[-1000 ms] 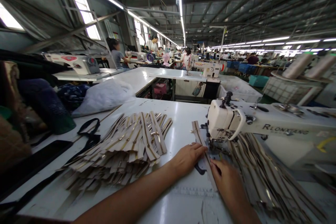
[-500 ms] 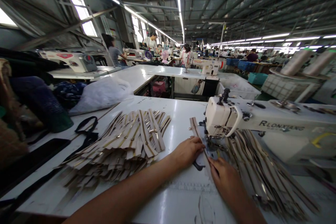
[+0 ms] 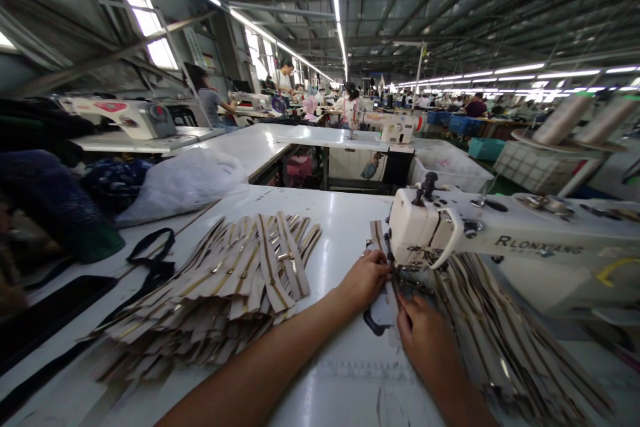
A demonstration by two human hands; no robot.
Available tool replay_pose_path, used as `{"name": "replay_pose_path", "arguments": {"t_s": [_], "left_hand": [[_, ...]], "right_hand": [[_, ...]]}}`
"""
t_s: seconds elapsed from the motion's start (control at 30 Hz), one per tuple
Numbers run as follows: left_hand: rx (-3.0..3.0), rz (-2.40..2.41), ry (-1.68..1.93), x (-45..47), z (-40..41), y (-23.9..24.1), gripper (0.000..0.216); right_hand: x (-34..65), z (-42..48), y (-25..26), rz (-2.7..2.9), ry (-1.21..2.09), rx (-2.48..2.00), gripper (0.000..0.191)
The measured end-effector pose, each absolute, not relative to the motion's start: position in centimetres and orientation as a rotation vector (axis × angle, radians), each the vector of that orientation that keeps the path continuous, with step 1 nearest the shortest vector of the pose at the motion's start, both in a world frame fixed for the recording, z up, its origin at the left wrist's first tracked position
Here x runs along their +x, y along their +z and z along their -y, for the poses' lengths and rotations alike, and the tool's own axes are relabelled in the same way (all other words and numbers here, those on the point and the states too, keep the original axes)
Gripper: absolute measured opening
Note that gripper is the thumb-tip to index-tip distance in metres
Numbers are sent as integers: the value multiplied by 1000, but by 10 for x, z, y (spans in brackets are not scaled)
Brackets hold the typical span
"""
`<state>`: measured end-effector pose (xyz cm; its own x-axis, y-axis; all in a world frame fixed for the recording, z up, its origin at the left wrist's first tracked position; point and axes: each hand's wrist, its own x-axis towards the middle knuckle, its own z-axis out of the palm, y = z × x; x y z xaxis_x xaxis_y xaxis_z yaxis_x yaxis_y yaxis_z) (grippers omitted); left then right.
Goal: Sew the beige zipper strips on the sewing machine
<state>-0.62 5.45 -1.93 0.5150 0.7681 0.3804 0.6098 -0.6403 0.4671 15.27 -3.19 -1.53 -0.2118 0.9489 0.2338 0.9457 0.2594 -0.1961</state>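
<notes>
A beige zipper (image 3: 377, 232) with dark gold teeth runs under the head of a white sewing machine (image 3: 415, 223). My left hand (image 3: 369, 275) grips the zipper just left of the needle area, fingers pinched together. Closer to me, my right hand (image 3: 423, 323) pinches the near part of the strip, its fingertips just below the presser foot; its lower fingers are curled. A large heap of beige zippers (image 3: 240, 273) lies left of my arm. More zippers (image 3: 495, 320) are bunched beneath the machine arm on the right. The needle itself is hidden.
A white plastic bag (image 3: 187, 177) and a black strap (image 3: 155, 250) lie at the left. Ruler markings (image 3: 360, 370) cross the tabletop near me. Behind stand another sewing machine (image 3: 393, 125) and a white bin (image 3: 450, 170). Thread cones (image 3: 565, 119) rise at the right; several people work farther back.
The zipper's far end has shifted slightly right, toward the machine head. Both hands remain on the strip, the left a little farther away. The whole view has moved slightly.
</notes>
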Motion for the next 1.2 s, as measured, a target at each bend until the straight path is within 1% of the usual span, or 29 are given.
{"name": "replay_pose_path", "arguments": {"t_s": [0.53,0.7,1.0,1.2], "left_hand": [[2545,-1120,845,-2,-69,-24,18],[2558,-1121,846,-2,-70,-24,19],[2561,-1089,856,-1,-72,-26,19],[2556,-1096,850,-2,-72,-24,20]], "right_hand": [[156,23,-20,2145,-46,-1784,34],[157,21,-20,2146,-21,-1734,36],[164,19,-24,2122,95,-1624,34],[162,19,-23,2139,69,-1664,35]]}}
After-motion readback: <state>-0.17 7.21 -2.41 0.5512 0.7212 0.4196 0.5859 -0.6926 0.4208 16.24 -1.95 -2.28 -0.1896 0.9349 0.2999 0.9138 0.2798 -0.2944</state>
